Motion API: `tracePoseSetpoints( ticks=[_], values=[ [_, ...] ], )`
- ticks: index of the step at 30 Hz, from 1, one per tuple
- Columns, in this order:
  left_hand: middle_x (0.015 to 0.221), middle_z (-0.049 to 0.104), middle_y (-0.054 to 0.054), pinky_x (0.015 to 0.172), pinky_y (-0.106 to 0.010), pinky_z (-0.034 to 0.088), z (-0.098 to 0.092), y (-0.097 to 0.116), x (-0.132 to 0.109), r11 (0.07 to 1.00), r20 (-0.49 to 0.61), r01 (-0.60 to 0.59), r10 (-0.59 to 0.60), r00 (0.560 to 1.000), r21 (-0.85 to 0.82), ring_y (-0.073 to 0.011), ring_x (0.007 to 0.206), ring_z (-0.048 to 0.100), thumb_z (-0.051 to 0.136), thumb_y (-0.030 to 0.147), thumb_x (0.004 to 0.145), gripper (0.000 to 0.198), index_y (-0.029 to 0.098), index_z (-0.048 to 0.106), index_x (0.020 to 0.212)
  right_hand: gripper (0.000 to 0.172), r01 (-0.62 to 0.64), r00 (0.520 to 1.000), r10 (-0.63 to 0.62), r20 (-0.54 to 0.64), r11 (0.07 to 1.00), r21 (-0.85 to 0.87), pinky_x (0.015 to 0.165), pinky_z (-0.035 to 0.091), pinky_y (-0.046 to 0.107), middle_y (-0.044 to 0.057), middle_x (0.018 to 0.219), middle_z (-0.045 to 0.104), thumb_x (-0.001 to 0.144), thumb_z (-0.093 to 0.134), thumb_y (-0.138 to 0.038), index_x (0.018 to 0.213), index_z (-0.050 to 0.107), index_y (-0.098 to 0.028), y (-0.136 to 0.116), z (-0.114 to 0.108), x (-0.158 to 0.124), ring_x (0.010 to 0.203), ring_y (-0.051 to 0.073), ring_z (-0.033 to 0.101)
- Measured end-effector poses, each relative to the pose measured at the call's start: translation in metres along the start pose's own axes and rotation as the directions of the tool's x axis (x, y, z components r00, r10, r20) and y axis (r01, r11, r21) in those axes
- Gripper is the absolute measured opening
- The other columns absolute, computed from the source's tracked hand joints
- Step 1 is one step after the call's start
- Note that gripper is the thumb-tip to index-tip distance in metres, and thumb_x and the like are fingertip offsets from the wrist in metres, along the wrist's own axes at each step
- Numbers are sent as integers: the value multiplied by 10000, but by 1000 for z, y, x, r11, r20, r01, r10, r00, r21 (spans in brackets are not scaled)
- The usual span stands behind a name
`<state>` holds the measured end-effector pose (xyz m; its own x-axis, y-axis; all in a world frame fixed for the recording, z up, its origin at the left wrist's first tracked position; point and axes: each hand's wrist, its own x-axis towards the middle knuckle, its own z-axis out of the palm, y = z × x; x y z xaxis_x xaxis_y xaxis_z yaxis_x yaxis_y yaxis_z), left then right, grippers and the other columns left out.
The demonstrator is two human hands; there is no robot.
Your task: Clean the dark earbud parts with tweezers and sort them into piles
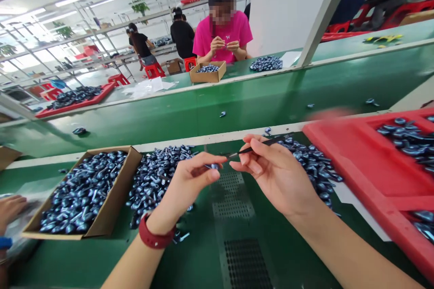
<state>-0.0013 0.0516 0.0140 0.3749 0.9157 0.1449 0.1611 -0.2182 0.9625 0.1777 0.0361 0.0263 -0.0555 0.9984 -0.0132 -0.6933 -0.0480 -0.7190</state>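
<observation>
My left hand (195, 176), with a dark red band on its wrist, pinches a small glossy blue earbud shell (213, 166) between thumb and fingers. Slim black tweezers (262, 145) lie in the closed fingers of my right hand (274, 169), their pale tip pointing at the left fingertips. Whether the tip touches the shell I cannot tell. Below both hands, clear sheets with rows of small dark dots (246, 259) lie on the green bench. Loose earbud shells (152, 180) are heaped left of my left hand, and another heap (313, 167) lies behind my right hand.
A cardboard box (117, 196) full of shells stands at left, near another person's hand (13, 210). Red trays (339, 144) with more shells fill the right side. Beyond a pale rail runs a green belt (169, 115) with scattered shells; a co-worker (224, 31) sits across it.
</observation>
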Motion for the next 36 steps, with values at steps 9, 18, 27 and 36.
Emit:
tracePoseSetpoints(
  ticks=[9,18,27,36],
  values=[
    [877,695,15,742,-189,483,10,-15,-29,853,19,37,-31,999,-521,-95,816,622,723,203,774,98,213,667,853,79,-85,985,98,139,991,-102,685,582,238,-22,628,663,854,623,-231,843,693,-195,2,4,-18,468,46,532],
    [827,775,28,696,-137,538,8,-9,-37,723,57,192,-206,977,-664,-73,704,698,687,150,806,157,238,752,918,137,-11,997,25,71,982,-190,663,565,165,-15,648,675,900,565,-177,861,695,-198,12,5,-27,540,58,604],
    [776,783,13,675,-126,558,12,-5,-40,564,144,325,-342,929,-759,-79,670,704,718,173,778,126,202,771,888,128,33,999,-34,3,964,-263,563,527,121,4,720,696,892,561,-160,870,687,-170,17,10,-32,563,67,633],
    [803,784,0,700,-144,570,13,-3,-41,483,176,356,-378,909,-800,-90,693,713,697,134,793,119,179,766,879,138,19,997,-47,-66,929,-370,459,491,167,-7,623,666,870,564,-178,825,690,-215,16,11,-35,480,85,584]
  ],
)
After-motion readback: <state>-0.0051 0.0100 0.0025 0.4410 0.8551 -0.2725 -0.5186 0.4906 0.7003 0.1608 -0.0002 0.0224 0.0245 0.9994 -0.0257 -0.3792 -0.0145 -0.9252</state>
